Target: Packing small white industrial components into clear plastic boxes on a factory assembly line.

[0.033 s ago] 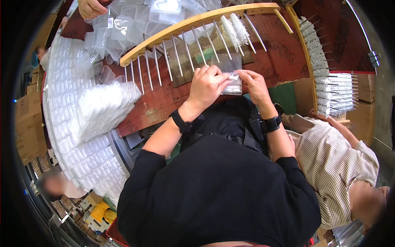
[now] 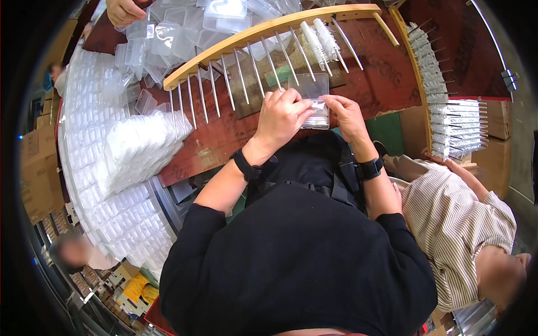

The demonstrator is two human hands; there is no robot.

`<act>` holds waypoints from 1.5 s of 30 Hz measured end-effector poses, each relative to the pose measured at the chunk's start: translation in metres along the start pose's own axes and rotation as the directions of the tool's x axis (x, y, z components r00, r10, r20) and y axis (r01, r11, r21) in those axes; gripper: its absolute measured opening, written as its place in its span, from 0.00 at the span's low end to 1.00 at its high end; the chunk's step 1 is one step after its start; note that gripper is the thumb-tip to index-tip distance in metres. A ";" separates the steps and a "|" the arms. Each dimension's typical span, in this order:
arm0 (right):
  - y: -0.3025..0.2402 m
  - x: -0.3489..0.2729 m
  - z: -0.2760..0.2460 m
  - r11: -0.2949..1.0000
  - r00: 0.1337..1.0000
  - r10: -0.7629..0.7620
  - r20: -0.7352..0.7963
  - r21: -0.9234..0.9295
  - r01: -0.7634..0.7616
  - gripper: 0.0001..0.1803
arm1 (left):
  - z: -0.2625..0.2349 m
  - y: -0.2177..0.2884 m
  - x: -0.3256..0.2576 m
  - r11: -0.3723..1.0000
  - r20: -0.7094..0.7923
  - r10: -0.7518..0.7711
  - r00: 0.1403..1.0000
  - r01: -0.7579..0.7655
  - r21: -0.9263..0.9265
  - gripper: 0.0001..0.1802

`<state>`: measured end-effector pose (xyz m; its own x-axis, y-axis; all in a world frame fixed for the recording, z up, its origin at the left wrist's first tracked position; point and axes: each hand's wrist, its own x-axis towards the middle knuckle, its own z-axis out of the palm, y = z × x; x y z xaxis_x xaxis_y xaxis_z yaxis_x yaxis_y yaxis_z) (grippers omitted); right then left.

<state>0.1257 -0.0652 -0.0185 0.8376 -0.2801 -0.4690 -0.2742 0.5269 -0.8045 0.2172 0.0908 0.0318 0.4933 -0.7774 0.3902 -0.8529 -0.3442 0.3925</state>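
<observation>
A small clear plastic case [image 2: 318,120] is held between my two hands at the near edge of the table, with its clear lid [image 2: 315,84] standing up on the far side. My left hand [image 2: 280,119] closes on the case's left side, fingers bent over its opening. On the other side, my right hand [image 2: 346,116] pinches the right corner near the hinge line. Something whitish shows inside the case, too small to name. Just beyond my hands is a wooden rack [image 2: 246,38] with several metal rods; white coiled pieces [image 2: 319,42] sit on rods at its right end.
Loose clear cases [image 2: 168,47] are heaped at the back left, near another person's hand [image 2: 124,11]. Stacked clear packs [image 2: 137,148] stand on the left. A second loaded rod rack [image 2: 431,84] is at the right, beside a person in a striped shirt [image 2: 443,224].
</observation>
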 end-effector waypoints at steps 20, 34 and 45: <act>-0.006 0.002 0.010 0.997 0.995 -0.070 0.075 -0.015 0.072 0.12 | 0.002 -0.013 0.001 0.956 -0.005 -0.141 0.990 0.135 -0.259 0.06; -0.006 -0.002 0.029 0.996 0.998 -0.014 0.066 0.085 0.009 0.13 | 0.004 -0.025 -0.041 0.231 0.220 -0.671 0.708 0.482 -0.845 0.27; -0.001 -0.002 0.054 0.987 0.988 -0.142 0.063 0.080 0.137 0.20 | -0.008 -0.013 -0.047 -0.390 0.668 -0.436 0.604 0.541 -0.745 0.22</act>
<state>0.1495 -0.0218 0.0026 0.8963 -0.3010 -0.3257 -0.1178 0.5463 -0.8292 0.2063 0.1355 0.0150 0.5554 -0.6710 -0.4912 0.7273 0.1056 0.6782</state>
